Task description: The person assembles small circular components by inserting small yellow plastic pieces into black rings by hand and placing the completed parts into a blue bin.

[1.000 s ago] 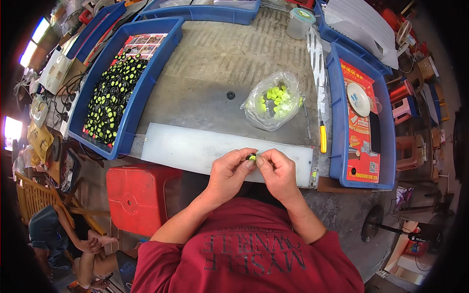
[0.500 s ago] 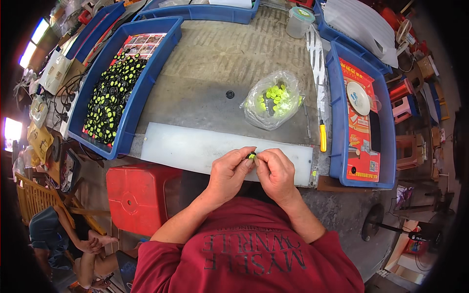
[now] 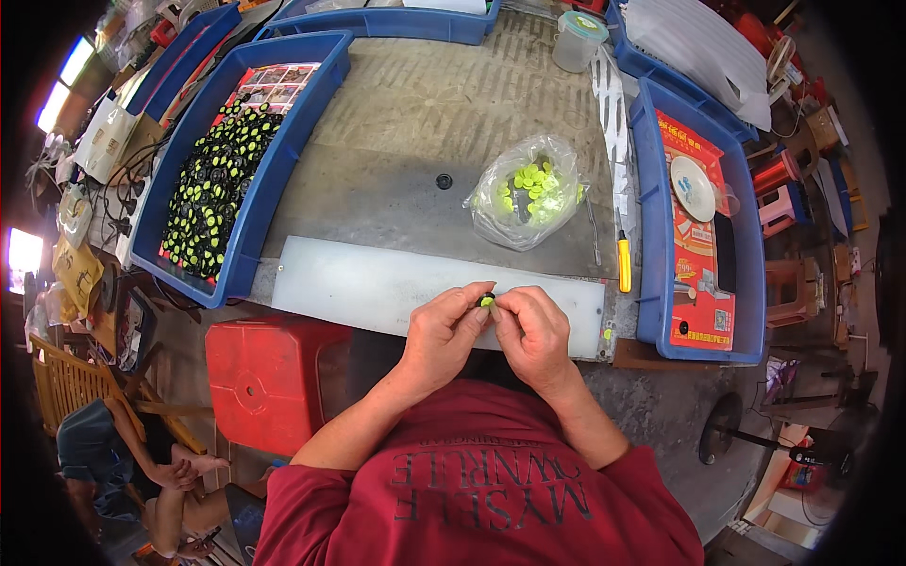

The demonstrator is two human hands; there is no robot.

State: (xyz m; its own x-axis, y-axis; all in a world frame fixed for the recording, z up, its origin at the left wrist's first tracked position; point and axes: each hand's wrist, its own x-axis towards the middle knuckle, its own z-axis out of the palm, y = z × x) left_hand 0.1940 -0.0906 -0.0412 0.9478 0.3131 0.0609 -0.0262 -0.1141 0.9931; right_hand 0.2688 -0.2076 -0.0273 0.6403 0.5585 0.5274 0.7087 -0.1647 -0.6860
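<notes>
Over the near edge of the white board (image 3: 359, 276), my left hand (image 3: 440, 332) pinches a small round black piece with a yellow-green face (image 3: 486, 300) between thumb and fingers. My right hand (image 3: 534, 330) is closed too, its fingertips pressed against the right side of the same piece. Part of the piece is hidden by the fingers. Beyond the hands lies an open clear plastic bag (image 3: 491, 212) with yellow-green discs (image 3: 534, 181) inside. A single black round piece (image 3: 444, 182) rests on the table to the left of the bag.
A blue tray (image 3: 294, 151) at the left holds many black pieces with yellow-green faces. The right blue tray (image 3: 658, 274) contains a white plate (image 3: 692, 189) and a dark phone-like slab (image 3: 724, 255). A yellow-handled tool (image 3: 624, 264) lies beside it. A red stool (image 3: 264, 382) stands at lower left; another person (image 3: 104, 453) sits beyond.
Both hands stay nearly in place around the piece. Its yellow-green face shows slightly more, with only a tiny shift of the fingers.
</notes>
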